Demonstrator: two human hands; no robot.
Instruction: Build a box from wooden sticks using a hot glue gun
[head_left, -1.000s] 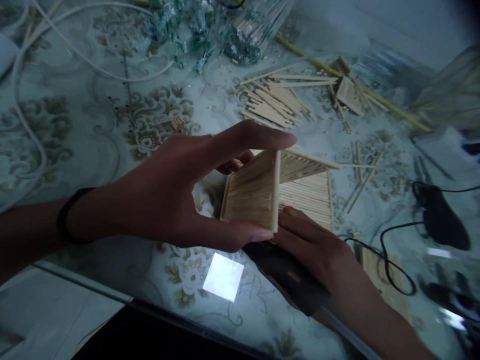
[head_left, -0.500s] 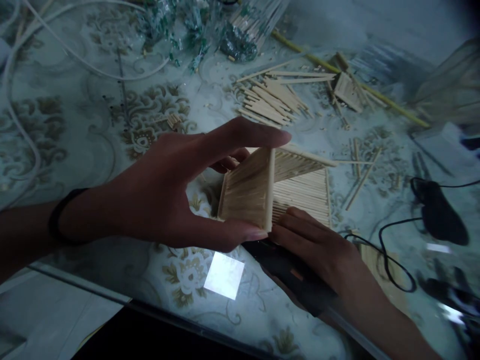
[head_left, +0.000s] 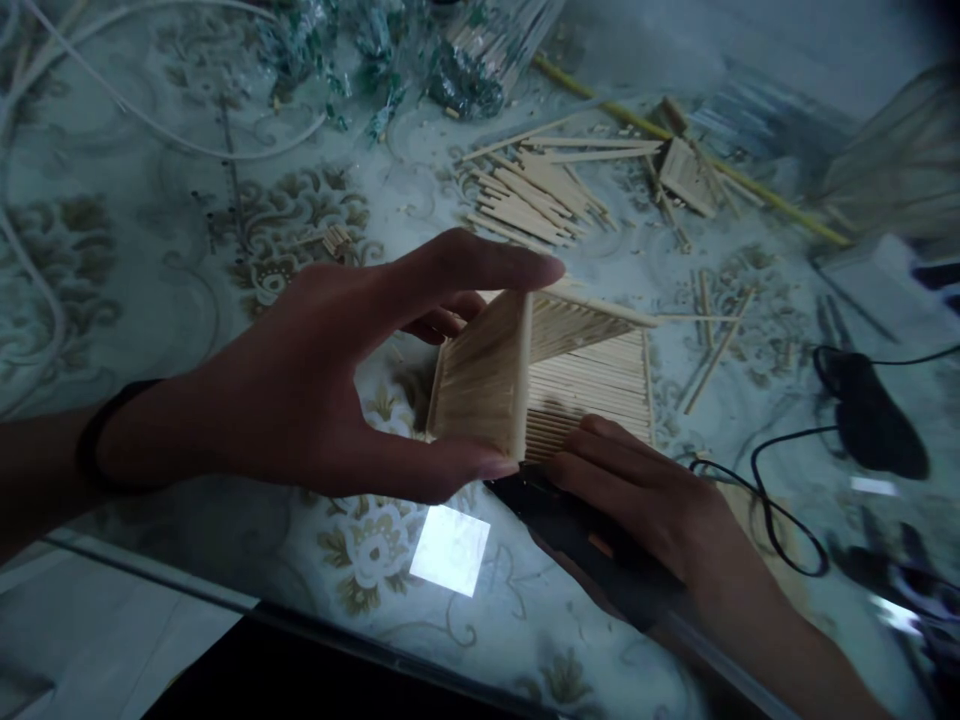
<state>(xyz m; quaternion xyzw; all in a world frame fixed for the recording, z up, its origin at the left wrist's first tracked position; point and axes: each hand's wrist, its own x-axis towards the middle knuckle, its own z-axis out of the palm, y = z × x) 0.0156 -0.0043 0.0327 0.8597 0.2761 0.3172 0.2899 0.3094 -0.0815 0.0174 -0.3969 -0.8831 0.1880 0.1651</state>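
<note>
Left hand has its thumb and index finger spread in a wide C, pinching the upright panel of a little stick-built piece by its edge: thumb at the bottom corner, index along the top. A couple more fingertips show behind that panel. There's a black band on that wrist.

Right hand is wrapped around a black tool with a clear rod at its back end. Its front end sits just by the left thumb at the panel's base; can't tell if it's touching the wood.

The piece itself is in the middle of the glass-topped table, between the 2 hands: 1 panel standing, 1 slanting off behind it, and 1 lying flat with its sticks side by side.

Just beyond it is a heap of loose sticks, with a small wooden bit to its right and a yellow rod running behind. Off to the right are a black cable and a white box. Crumpled clear plastic is up top, near a white cable.
</note>
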